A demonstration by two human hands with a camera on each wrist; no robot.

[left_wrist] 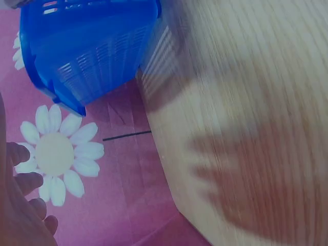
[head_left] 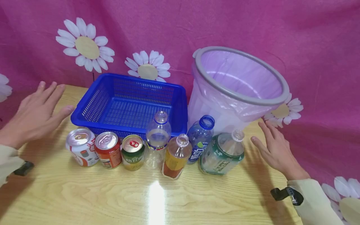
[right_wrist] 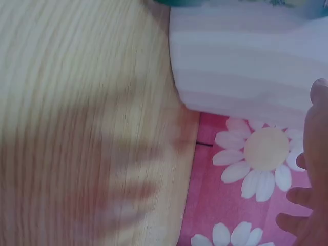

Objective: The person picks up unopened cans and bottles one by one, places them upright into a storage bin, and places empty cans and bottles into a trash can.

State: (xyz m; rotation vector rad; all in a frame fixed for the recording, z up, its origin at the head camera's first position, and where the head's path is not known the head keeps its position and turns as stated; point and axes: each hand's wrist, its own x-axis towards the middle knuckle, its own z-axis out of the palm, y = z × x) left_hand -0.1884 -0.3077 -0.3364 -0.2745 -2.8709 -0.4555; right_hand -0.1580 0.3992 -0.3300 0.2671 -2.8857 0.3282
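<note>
My left hand (head_left: 39, 112), fingers straight and spread, is held to the left of a blue plastic basket (head_left: 73, 120) and holds nothing. Nearest to it is a white drink can (head_left: 84, 151). Beside that stand a red Coke can (head_left: 108, 153) and a green-and-gold can (head_left: 132, 156). On the right, my right hand (head_left: 277, 148) is also empty, its fingers extended. Close by is a clear bottle with a green label (head_left: 222, 159), tilted in this view. Further left are a blue bottle (head_left: 199, 137), a bottle with a yellow-and-brown label (head_left: 175, 161) and a clear bottle (head_left: 157, 137).
A bin with a grey rim (head_left: 242, 97) and a pale lining stands at the back right, behind the bottles. The wooden table (head_left: 112, 197) ends at a pink cloth (head_left: 180, 28) with large white flowers. Straps with small dark devices circle both wrists.
</note>
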